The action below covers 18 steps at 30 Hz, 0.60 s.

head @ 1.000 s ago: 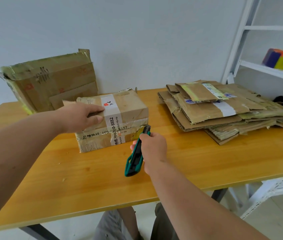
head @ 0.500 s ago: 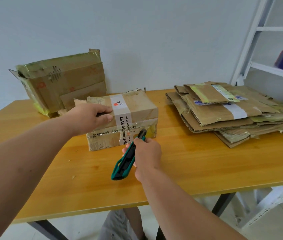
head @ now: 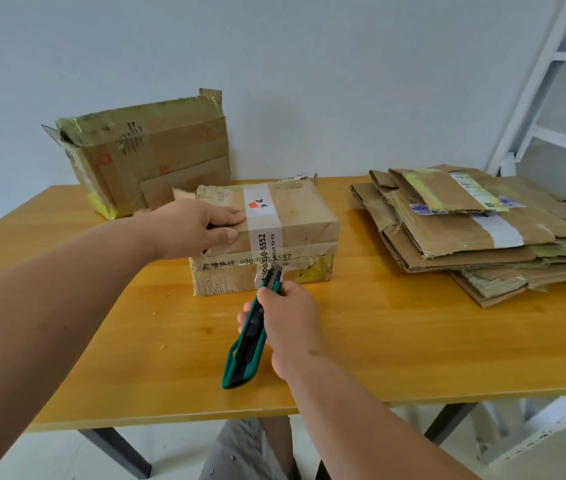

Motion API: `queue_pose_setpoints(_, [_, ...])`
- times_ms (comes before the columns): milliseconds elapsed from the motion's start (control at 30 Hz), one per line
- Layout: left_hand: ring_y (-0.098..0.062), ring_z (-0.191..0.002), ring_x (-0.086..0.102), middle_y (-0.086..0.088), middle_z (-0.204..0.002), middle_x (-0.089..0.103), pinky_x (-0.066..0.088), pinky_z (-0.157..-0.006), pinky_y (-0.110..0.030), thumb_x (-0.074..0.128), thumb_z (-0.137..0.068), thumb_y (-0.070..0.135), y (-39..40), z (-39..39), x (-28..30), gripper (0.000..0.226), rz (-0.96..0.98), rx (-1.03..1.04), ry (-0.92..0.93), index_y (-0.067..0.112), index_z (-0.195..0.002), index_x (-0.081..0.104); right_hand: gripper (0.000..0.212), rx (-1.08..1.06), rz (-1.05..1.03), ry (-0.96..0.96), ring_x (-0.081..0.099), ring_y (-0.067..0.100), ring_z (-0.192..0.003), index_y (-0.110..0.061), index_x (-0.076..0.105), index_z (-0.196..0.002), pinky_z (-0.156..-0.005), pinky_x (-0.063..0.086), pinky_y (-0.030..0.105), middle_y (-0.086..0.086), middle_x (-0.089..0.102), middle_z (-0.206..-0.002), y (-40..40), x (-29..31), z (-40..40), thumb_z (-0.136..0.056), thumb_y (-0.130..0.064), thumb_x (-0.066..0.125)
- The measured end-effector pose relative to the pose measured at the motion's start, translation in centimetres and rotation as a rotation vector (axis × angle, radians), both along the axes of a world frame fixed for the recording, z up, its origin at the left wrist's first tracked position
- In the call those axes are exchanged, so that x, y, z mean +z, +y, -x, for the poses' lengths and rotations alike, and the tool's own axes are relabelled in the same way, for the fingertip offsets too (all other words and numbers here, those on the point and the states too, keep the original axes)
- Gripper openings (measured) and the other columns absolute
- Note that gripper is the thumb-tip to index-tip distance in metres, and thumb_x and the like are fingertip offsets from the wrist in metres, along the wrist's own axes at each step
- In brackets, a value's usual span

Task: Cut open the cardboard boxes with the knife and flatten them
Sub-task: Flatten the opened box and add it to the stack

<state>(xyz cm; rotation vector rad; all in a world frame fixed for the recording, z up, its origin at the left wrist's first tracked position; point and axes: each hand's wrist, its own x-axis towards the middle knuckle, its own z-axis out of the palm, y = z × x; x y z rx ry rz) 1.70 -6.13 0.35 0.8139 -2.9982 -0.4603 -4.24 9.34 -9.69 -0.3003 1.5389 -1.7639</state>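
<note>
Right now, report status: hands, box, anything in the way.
Left hand pressing down on taped box. Right hand gripping green knife, blade at the box's front tape. Box uncut on this side. Nothing between blade and box.

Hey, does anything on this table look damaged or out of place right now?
Mostly wear. The small taped box has a torn, ragged flap at its back left corner and crumpled tape low on its front. The big box behind it is battered, with a ripped left corner. A few cardboard crumbs lie on the table.
</note>
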Motion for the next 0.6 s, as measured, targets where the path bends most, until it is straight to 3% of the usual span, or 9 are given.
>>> queue_pose_setpoints(100, [-0.008, -0.131, 0.042, 0.026, -0.148, 0.034, 0.031, -0.098, -0.022, 0.048, -0.098, 0.042, 0.1, 0.0, -0.1, 0.046, 0.016, 0.01, 0.013, 0.039, -0.143, 0.042, 0.006, -0.04, 0.004, 0.0, 0.067, 0.019, -0.064, -0.01, 0.058, -0.102, -0.07, 0.061, 0.039, 0.014, 0.065, -0.087, -0.9, -0.3, -0.7, -0.101, -0.008, 0.052])
queue_pose_setpoints(167, [-0.008, -0.133, 0.039, 0.025, -0.149, 0.035, 0.029, -0.098, -0.022, 0.047, -0.099, 0.043, 0.2, -0.1, -0.1, 0.046, 0.037, 0.02, 0.01, 0.039, -0.144, 0.041, 0.006, -0.075, 0.019, -0.035, 0.07, 0.02, -0.068, -0.01, 0.058, -0.103, -0.069, 0.061, 0.035, 0.013, 0.067, -0.089, -1.5, -0.4, -1.1, -0.101, -0.01, 0.053])
queue_pose_setpoints(333, [-0.005, -0.098, 0.042, 0.013, -0.131, 0.054, 0.03, -0.069, -0.018, 0.048, -0.098, 0.043, 0.4, 0.0, -0.2, 0.043, 0.068, 0.051, 0.03, 0.038, -0.141, 0.045, 0.006, -0.066, 0.046, -0.114, 0.069, 0.022, -0.068, -0.007, 0.057, -0.103, -0.071, 0.062, 0.037, 0.012, 0.066, -0.084, -2.6, -0.5, -2.9, -0.101, -0.008, 0.051])
queue_pose_setpoints(600, [0.0, -0.101, 0.041, 0.017, -0.139, 0.05, 0.03, -0.084, -0.019, 0.051, -0.097, 0.042, -0.2, -0.2, -0.4, 0.043, 0.0, 0.036, 0.047, 0.034, -0.14, 0.049, 0.008, -0.052, 0.071, -0.191, 0.07, 0.028, -0.072, -0.004, 0.058, -0.104, -0.071, 0.063, 0.04, 0.015, 0.066, -0.084, -3.6, -0.2, -4.1, -0.099, -0.004, 0.053])
